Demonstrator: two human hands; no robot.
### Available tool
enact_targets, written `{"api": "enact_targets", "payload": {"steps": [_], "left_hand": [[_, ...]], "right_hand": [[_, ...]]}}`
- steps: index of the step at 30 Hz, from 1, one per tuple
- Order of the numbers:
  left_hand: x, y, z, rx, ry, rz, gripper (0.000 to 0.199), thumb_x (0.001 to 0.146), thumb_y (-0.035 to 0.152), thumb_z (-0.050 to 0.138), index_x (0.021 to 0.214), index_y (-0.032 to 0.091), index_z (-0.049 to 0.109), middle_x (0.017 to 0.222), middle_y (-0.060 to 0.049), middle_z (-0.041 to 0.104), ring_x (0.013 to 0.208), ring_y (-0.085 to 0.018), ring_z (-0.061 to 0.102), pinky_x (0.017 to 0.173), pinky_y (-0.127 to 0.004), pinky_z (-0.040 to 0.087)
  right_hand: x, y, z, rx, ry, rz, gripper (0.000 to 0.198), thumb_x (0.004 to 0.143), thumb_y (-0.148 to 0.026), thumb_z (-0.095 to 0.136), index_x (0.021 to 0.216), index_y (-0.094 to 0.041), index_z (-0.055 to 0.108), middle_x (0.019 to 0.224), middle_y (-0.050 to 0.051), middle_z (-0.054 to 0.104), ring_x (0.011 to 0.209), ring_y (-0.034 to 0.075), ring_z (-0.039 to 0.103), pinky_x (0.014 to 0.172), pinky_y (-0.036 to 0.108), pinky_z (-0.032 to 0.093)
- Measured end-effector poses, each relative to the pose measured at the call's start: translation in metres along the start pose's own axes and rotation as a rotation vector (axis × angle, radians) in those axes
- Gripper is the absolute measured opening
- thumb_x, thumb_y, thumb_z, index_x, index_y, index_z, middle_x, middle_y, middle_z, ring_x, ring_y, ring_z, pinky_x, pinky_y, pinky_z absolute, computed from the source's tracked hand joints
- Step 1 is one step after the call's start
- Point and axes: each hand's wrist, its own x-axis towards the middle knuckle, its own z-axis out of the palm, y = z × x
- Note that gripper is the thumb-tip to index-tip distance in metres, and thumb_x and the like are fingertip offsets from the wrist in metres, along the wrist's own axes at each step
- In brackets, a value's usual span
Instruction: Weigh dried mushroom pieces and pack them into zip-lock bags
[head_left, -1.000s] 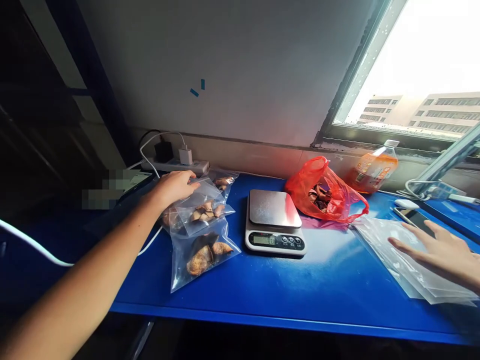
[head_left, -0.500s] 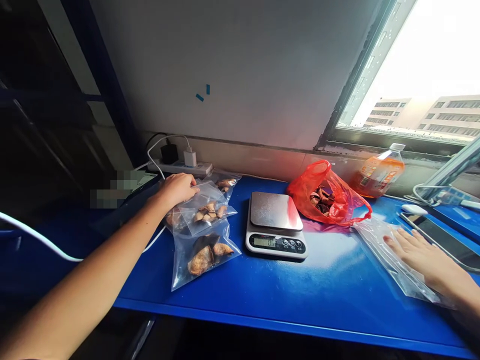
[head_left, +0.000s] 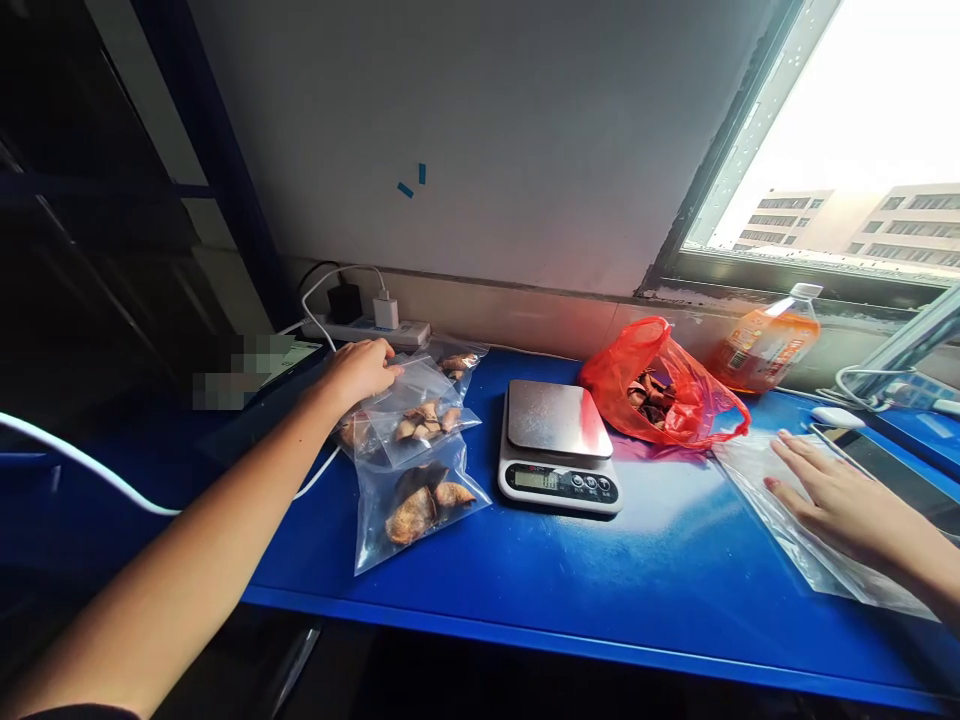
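The blue surface (head_left: 570, 590) carries everything. The red bag (head_left: 626, 360) stands open beyond the scale and to its right, dark dried pieces showing in its mouth. Nearer the right edge, the flat clear bags (head_left: 817, 568) lie fanned in an uneven pile, just beside the red bag. The scale (head_left: 559, 447) sits between them and the filled clear bags on the left: the front bag (head_left: 442, 465) lies nearest the edge, the middle bag (head_left: 390, 425) overlaps it, and the back bag (head_left: 476, 352) is by the power strip (head_left: 349, 330).

The right hand (head_left: 832, 495) is spread wide over the flat bags, palm down, gripping nothing visible. A light, even palm should steady such slick film better than fingertips, which could skid the top sheet. The left hand (head_left: 367, 370) bends over the upper end of the filled bags; its fingertips are partly hidden, so I cannot tell whether it pinches the film. Touching only the loose plastic there would spare the brittle-looking brown pieces (head_left: 411, 515).
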Motion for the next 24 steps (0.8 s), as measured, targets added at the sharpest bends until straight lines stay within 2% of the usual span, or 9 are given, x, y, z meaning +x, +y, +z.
{"api": "enact_targets", "payload": {"steps": [3, 5, 11, 17, 24], "left_hand": [[0.001, -0.002, 0.001, 0.008, -0.016, 0.0, 0.03, 0.081, 0.027, 0.055, 0.106, 0.022, 0.072, 0.112, -0.008, 0.074, 0.105, -0.028, 0.068, 0.08, -0.031, 0.049], [0.001, -0.002, 0.001, 0.018, -0.027, -0.001, 0.028, 0.08, 0.027, 0.056, 0.101, 0.024, 0.074, 0.111, -0.007, 0.074, 0.104, -0.029, 0.068, 0.078, -0.032, 0.049], [0.003, -0.001, 0.001, 0.027, -0.041, -0.019, 0.028, 0.076, 0.031, 0.06, 0.1, 0.024, 0.073, 0.11, -0.007, 0.075, 0.1, -0.029, 0.069, 0.074, -0.031, 0.049], [0.012, -0.005, 0.005, 0.019, -0.044, -0.021, 0.029, 0.074, 0.033, 0.061, 0.099, 0.024, 0.073, 0.106, -0.007, 0.076, 0.098, -0.028, 0.069, 0.074, -0.031, 0.05], [0.016, -0.01, 0.007, -0.014, -0.044, -0.042, 0.022, 0.071, 0.035, 0.064, 0.088, 0.026, 0.075, 0.096, -0.006, 0.078, 0.089, -0.029, 0.071, 0.07, -0.032, 0.051]], "right_hand": [[0.011, 0.003, 0.009, -0.001, -0.159, 0.006, 0.072, 0.093, -0.045, 0.025, 0.148, 0.0, 0.038, 0.154, 0.021, 0.034, 0.147, 0.029, 0.026, 0.123, 0.037, 0.017], [0.013, 0.004, 0.015, -0.01, -0.171, 0.005, 0.074, 0.094, -0.044, 0.015, 0.149, 0.003, 0.033, 0.156, 0.02, 0.031, 0.148, 0.028, 0.022, 0.124, 0.039, 0.014], [0.015, 0.0, 0.017, -0.152, -0.187, -0.02, 0.074, 0.094, -0.042, 0.014, 0.144, 0.004, 0.042, 0.154, 0.02, 0.036, 0.148, 0.028, 0.023, 0.124, 0.044, 0.016], [0.016, -0.008, 0.016, -0.132, -0.159, 0.05, 0.07, 0.095, -0.042, 0.014, 0.147, -0.003, 0.04, 0.154, 0.016, 0.037, 0.147, 0.025, 0.028, 0.121, 0.045, 0.022], [0.006, -0.014, 0.014, -0.065, -0.143, 0.038, 0.064, 0.098, -0.041, 0.019, 0.149, -0.009, 0.038, 0.154, 0.017, 0.036, 0.147, 0.026, 0.027, 0.123, 0.04, 0.014]]}}
